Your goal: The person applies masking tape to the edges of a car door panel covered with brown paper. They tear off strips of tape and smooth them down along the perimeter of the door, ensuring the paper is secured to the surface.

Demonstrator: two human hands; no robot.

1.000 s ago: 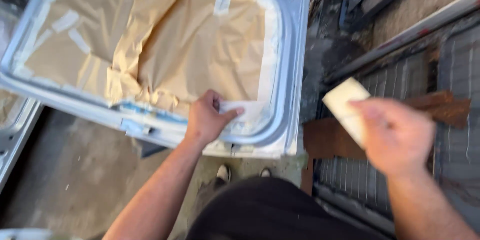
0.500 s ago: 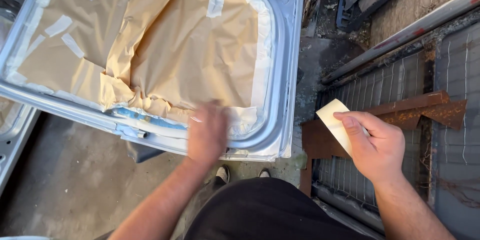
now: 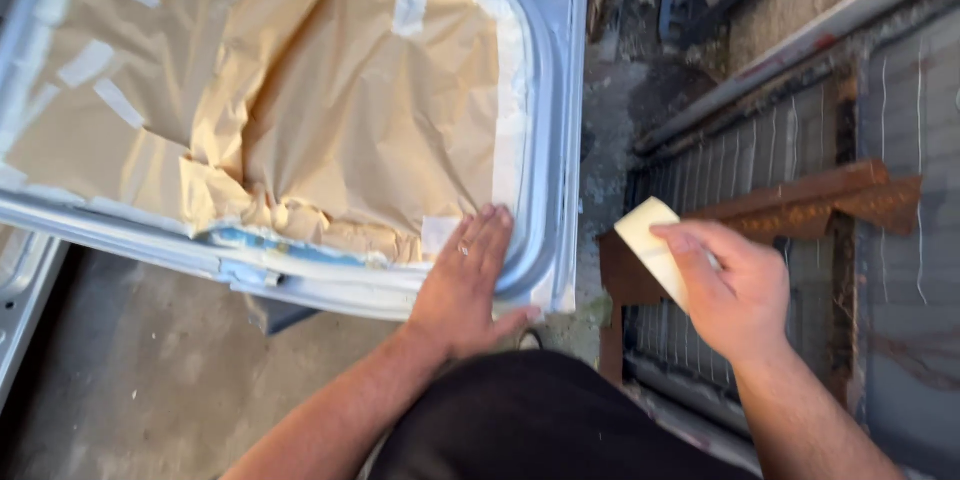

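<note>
Left hand has slid toward three o'clock and now lies flat, fingers spread, on the masked panel; right hand still pinches a pale pad, held off the panel.

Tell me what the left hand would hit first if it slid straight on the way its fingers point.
Probably the white tape edging the brown paper: the left hand lies flat on the pale blue panel, fingers pointing up along that rim.
</note>
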